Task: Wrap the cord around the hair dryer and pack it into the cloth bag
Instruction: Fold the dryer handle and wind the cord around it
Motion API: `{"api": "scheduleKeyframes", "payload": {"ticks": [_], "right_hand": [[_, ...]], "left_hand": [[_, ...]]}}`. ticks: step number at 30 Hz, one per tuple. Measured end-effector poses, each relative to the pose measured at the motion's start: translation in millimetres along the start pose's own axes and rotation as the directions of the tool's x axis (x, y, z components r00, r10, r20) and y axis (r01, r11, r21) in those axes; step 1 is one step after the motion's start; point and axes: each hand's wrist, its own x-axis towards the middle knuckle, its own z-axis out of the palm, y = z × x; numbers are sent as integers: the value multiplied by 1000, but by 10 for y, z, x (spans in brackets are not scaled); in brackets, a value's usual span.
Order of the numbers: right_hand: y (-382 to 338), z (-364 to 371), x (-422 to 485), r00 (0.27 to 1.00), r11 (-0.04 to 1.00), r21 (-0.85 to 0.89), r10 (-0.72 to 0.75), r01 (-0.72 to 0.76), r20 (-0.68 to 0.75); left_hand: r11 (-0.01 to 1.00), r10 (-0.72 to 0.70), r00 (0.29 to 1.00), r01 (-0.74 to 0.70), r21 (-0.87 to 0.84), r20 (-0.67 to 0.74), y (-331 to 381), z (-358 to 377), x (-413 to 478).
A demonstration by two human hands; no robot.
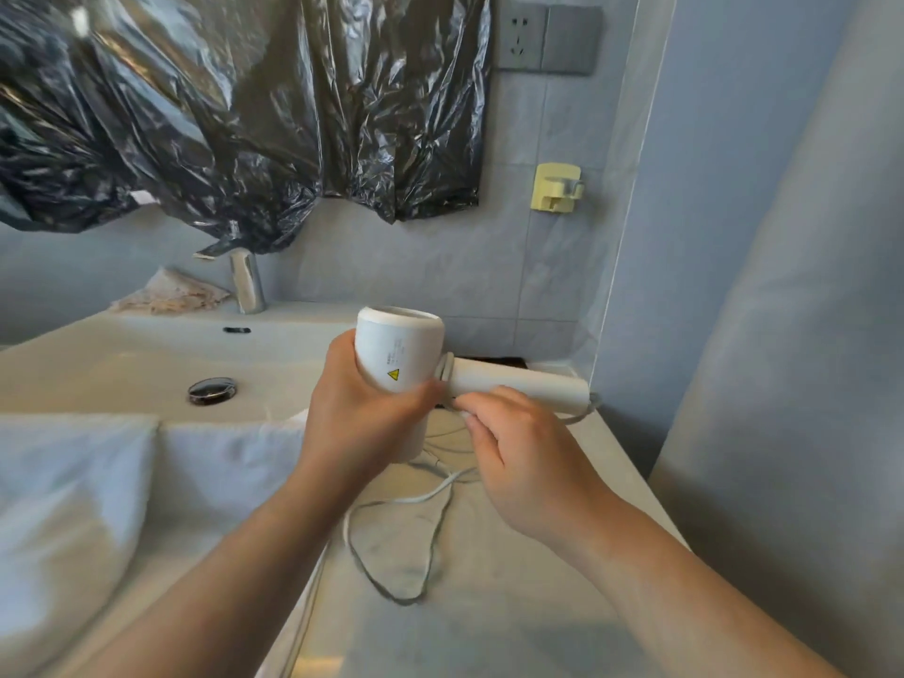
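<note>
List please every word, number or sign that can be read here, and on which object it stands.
Yellow triangular warning sign: on the white hair dryer barrel, held in the left hand.
Small grey print above that sign: too blurred to read.
Wall socket: no readable text.
Nothing else carries text.

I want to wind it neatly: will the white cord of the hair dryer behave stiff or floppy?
Probably floppy: the cord lies in loose, uneven loops on the countertop. It may spring loose, so the right hand pinching it near the hair dryer handle likely helps.
</note>
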Motion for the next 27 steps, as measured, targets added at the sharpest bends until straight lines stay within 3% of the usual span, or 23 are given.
{"api": "scheduleKeyframes", "payload": {"ticks": [5, 9, 11, 14, 17, 20, 24, 27], "right_hand": [[-286, -355, -179, 996, 996, -20, -90, 89, -22], [-483, -644, -248, 955, 916, -346, -263, 203, -136], [-515, -829, -222, 932, 893, -396, -308, 215, -189], [-541, -1074, -182, 952, 952, -214, -255, 217, -171], [-637, -1221, -197, 998, 998, 52, -25, 28, -60], [-733, -1303, -228, 998, 994, 108, 33, -26, -60], [-808, -1344, -246, 995, 982, 184, 58, -42, -82], [-831, -1328, -254, 993, 971, 231, 81, -60, -83]], "left_hand": [[991, 107, 992, -102, 84, -61, 382, -195, -339], [975, 174, 985, -170, 143, -17, 650, -312, -531], [969, 202, 979, -203, 141, 16, 761, -393, -590], [969, 227, 971, -233, 85, 78, 915, -525, -644], [957, 268, 951, -281, 72, 154, 1046, -623, -715], [941, 299, 934, -323, 103, 194, 1126, -698, -799], [828, 455, 883, -468, 309, 116, 1201, -761, -944], [759, 460, 884, -443, 478, 90, 1248, -759, -1048]]}}
